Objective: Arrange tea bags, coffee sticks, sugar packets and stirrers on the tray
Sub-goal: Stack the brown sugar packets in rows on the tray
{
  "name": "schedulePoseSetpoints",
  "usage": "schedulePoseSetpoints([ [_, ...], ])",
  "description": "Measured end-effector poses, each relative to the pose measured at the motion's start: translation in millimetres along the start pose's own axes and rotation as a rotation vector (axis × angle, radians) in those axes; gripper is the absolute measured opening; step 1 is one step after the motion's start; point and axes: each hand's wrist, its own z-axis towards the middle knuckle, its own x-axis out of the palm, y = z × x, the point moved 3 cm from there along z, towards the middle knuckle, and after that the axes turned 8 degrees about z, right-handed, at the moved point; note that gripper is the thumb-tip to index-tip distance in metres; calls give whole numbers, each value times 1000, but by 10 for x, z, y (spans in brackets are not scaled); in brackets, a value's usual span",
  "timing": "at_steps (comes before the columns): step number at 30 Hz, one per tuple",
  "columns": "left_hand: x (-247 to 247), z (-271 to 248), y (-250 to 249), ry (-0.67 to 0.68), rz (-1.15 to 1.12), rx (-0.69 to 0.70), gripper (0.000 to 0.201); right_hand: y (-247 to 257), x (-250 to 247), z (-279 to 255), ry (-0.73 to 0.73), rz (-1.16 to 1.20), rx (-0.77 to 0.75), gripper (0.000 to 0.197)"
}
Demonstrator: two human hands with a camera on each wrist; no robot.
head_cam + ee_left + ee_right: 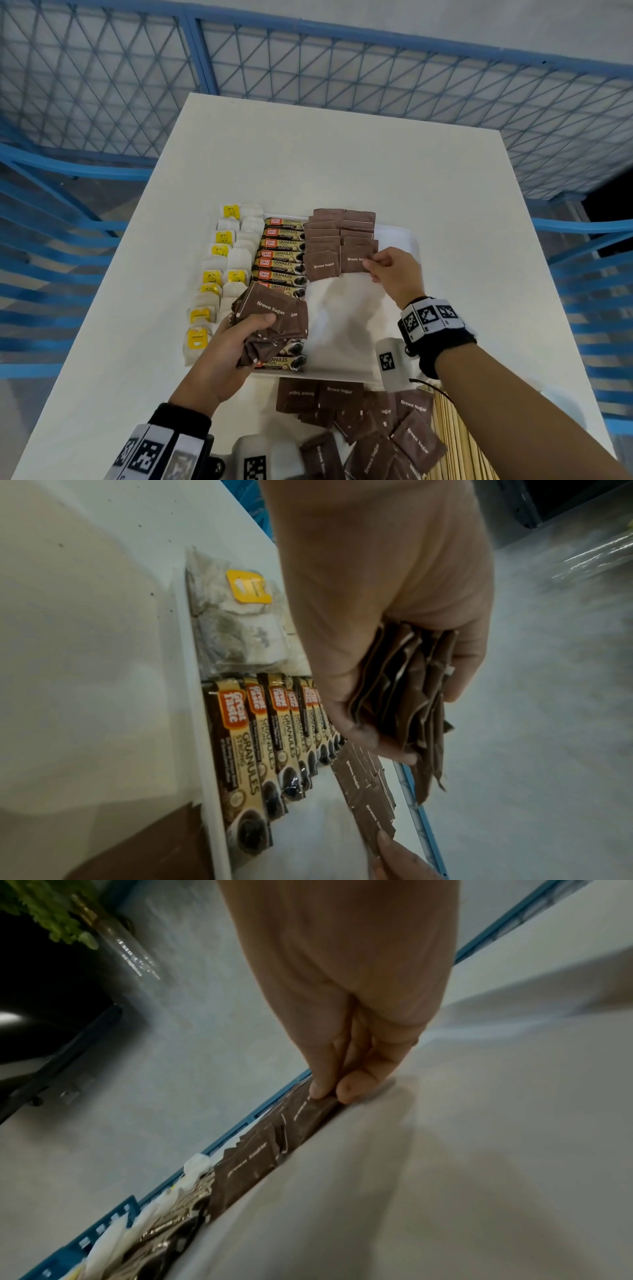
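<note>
The right hand (395,274) is pinching a square brown paper sugar packet (354,258) (lettering running left-right) at frame centre on the white tray (407,240); the left hand (222,356) is gripping a brown packet stack (274,322).

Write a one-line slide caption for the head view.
Right hand places a brown sugar packet on the tray; left hand holds spare packets.

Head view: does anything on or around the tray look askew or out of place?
Yes. The loose brown sugar packets on the table's near edge, below the tray, lie jumbled at mixed angles, some overlapping. On the tray, the tea bags, coffee sticks and placed sugar packets sit in tidy columns. Nothing looks spilled or torn.
</note>
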Motion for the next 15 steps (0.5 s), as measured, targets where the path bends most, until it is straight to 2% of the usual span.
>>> schedulePoseSetpoints([
  [7,-15,12,-11,9,16,-4,38,12,41,-41,-51,-51,-16,19],
  [12,-12,16,-12,1,29,6,40,-11,5,-38,-153,-134,-12,45],
  [15,16,19,-14,-4,24,3,24,-25,50,-40,-114,-105,26,35],
])
